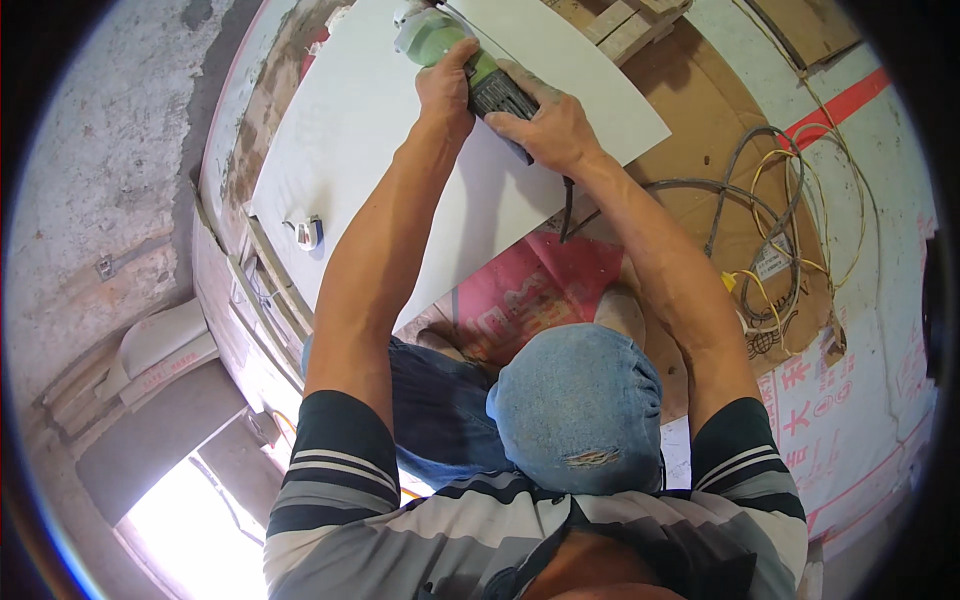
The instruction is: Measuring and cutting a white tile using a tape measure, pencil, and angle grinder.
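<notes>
Both hands are closed on a green-and-black angle grinder (488, 80) with a pale guard, held over the far edge of a large white panel (380, 160). My left hand (443, 88) wraps round its green neck near the head. My right hand (550, 125) grips the black rear body, from which a dark cord hangs to the lower right. A small white-and-dark object (308, 232) lies on the panel to the left, near my left forearm; I cannot make out what it is.
I crouch with a bent knee (575, 400) before the panel, over red sheeting (520, 290) and brown cardboard (670, 90). Tangled cables (785, 220) lie at the right. Wood pieces (625, 25) are at the top, a concrete wall (95, 180) and bright opening (185, 520) at the left.
</notes>
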`<state>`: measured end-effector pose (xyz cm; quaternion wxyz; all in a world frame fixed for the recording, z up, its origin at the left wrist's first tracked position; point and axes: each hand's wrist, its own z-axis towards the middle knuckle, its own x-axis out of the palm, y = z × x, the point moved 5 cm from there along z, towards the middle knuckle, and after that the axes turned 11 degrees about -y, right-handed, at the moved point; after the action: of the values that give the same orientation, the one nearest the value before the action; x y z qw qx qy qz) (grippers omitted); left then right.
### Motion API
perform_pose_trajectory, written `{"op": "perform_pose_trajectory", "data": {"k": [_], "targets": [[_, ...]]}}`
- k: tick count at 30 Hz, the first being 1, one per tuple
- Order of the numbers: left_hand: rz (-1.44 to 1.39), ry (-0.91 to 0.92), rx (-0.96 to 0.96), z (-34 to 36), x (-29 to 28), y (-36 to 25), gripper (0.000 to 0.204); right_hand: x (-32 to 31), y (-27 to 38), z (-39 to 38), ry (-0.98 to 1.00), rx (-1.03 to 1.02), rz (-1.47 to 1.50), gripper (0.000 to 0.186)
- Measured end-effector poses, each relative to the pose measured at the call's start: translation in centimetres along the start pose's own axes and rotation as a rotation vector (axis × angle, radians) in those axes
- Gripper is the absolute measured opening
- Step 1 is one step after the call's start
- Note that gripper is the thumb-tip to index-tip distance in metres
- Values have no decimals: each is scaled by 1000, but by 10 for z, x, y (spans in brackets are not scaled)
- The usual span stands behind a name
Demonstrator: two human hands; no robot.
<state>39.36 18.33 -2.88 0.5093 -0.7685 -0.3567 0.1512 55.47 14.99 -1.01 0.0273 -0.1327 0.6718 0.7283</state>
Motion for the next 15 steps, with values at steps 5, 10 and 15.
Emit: {"op": "perform_pose_trajectory", "data": {"k": [5, 10, 15], "targets": [[21, 41, -19, -2, 3, 0, 28, -1, 1, 2, 36, 56, 16, 68], [18, 36, -29, -4, 3, 1, 30, 1, -3, 1, 46, 72, 0, 68], [12, 0, -33, -5, 2, 4, 34, 0, -6, -2, 16, 50, -17, 68]]}}
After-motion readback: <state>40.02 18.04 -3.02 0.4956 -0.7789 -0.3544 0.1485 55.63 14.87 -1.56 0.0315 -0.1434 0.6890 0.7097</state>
